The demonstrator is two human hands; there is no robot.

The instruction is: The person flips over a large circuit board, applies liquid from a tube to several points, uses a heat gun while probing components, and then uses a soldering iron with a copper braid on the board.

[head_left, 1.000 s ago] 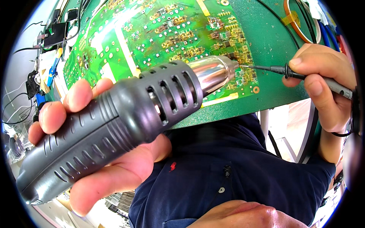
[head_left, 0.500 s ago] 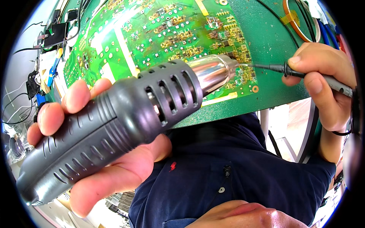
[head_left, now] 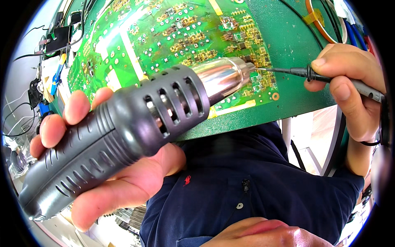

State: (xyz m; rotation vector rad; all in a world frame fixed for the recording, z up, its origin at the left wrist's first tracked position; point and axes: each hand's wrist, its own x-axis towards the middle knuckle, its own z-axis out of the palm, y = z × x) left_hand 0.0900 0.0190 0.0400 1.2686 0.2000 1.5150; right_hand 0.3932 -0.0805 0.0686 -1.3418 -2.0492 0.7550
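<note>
My left hand point(head_left: 135, 181) is wrapped round a black hot-air gun point(head_left: 131, 123) with a vented collar and a shiny metal nozzle. The nozzle end hangs over the right edge of a green circuit board point(head_left: 160, 45) full of small parts. From the right, my right hand point(head_left: 354, 82) pinches a thin black and grey test probe point(head_left: 321, 78) between thumb and fingers. Its metal tip points left, close to the nozzle mouth, over parts near the board's right edge. Whether the tip touches a part cannot be made out. The gun's body hides the board's lower left.
The board lies on a green worktop point(head_left: 294, 45) whose near edge runs in front of my body. Cables and an orange ring-shaped hoop point(head_left: 314, 20) lie at the far right. On the left are a blue-handled tool point(head_left: 58, 76), a black box point(head_left: 57, 39) and loose wires.
The hot-air gun has shifted a little to the left, drawing its nozzle back from the probe tip. More of the parts near the tip show now. My right hand has hardly moved.
</note>
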